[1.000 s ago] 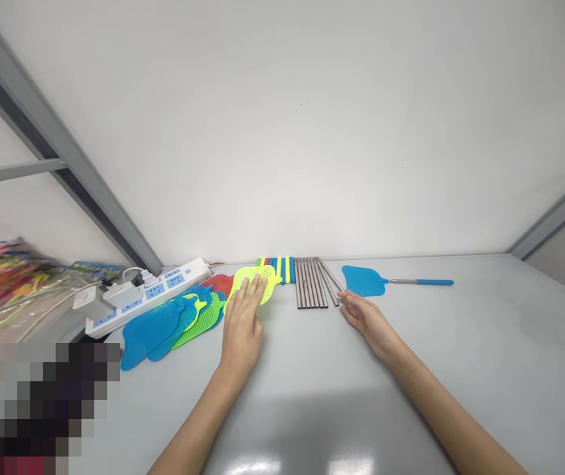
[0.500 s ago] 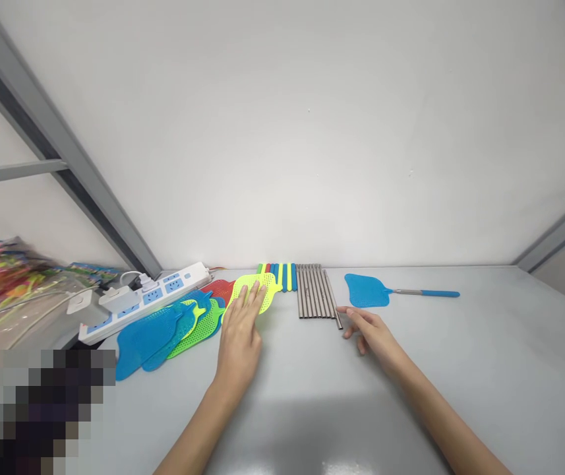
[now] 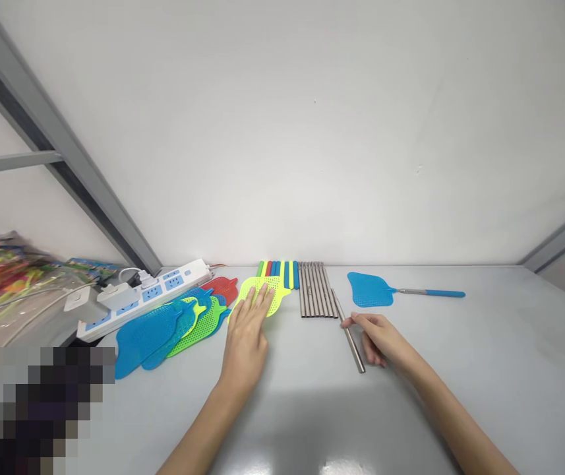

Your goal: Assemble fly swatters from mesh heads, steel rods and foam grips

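My left hand (image 3: 248, 333) lies flat with fingers stretched over a yellow fly swatter head (image 3: 276, 300), partly covering it. Between the thumb and fingers of my right hand (image 3: 378, 340) is one metal rod (image 3: 353, 346), tilted away from the others. A row of similar metal rods (image 3: 316, 290) lies side by side just left of it. Behind the yellow head, coloured handle sleeves (image 3: 287, 274) in green, yellow, red and blue line up along the wall. To the right rests a complete blue fly swatter (image 3: 371, 290) with a metal shaft and blue handle.
Blue, green, yellow and red swatter heads (image 3: 148, 336) overlap at the left. Beside them a white power strip (image 3: 148, 297) holds plugs and cables. Farther left are colourful items in clear plastic (image 3: 10, 290). A white wall (image 3: 361, 165) bounds the grey table (image 3: 500, 369) at the back.
My right hand has taken hold of the rightmost rod and drawn it toward me, out of the row. The yellow swatter head has shifted slightly right with my left hand.
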Demonstrator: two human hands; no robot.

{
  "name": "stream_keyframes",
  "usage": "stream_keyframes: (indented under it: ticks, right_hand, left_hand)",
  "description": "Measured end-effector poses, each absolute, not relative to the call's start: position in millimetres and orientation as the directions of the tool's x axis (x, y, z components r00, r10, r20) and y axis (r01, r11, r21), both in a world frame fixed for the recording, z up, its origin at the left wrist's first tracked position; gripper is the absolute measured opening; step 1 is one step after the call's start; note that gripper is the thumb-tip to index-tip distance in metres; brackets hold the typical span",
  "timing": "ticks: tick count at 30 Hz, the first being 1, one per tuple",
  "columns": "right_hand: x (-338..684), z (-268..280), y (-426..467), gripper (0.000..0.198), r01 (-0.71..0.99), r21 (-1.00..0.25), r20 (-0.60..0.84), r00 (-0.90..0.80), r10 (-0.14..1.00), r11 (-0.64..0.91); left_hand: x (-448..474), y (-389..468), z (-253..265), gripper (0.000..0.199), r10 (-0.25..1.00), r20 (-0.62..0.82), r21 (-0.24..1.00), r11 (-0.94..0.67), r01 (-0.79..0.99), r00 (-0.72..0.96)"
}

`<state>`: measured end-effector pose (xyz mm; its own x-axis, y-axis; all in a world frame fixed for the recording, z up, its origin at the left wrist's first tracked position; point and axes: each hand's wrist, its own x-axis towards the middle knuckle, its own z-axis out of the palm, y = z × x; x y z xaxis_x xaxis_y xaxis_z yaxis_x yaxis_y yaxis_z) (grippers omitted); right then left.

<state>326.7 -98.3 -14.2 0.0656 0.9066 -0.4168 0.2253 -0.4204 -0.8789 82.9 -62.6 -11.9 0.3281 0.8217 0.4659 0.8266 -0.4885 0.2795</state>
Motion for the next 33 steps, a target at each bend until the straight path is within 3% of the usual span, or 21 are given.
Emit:
stream_keyframes:
  ticks: [8, 12, 15, 22, 33]
  right_hand:
    - [343, -18, -97, 0.049, 0.406, -0.828, -0.373, 0.116, 0.921, -0.386]
    - [343, -22, -99, 0.023, 0.509, -0.837, -0.212, 0.037, 0.977, -0.201]
    - [341, -21, -104, 0.033, 0.563, -0.822, -0.126, -0.042, 0.991, -0.080]
    - [344, -24, -102, 0.058, 0.554, -0.816, -0.168, 0.046, 0.985, -0.165]
    - [343, -26, -100, 0.043, 0.582, -0.793, -0.093, 0.182, 0.979, -0.183]
  left_hand:
    - [86, -67, -15, 0.079, 0.823, 0.425, 0.246, -0.506, 0.827, 0.377]
    - [87, -71, -17, 0.081, 0.831, 0.396, 0.264, -0.510, 0.819, 0.390]
    - [88, -72, -19, 0.081, 0.839, 0.377, 0.277, -0.507, 0.816, 0.393]
    - [89, -71, -26, 0.079, 0.865, 0.311, 0.321, -0.486, 0.813, 0.395]
    - [92, -77, -18, 0.058, 0.890, 0.206, 0.415, -0.456, 0.787, 0.407]
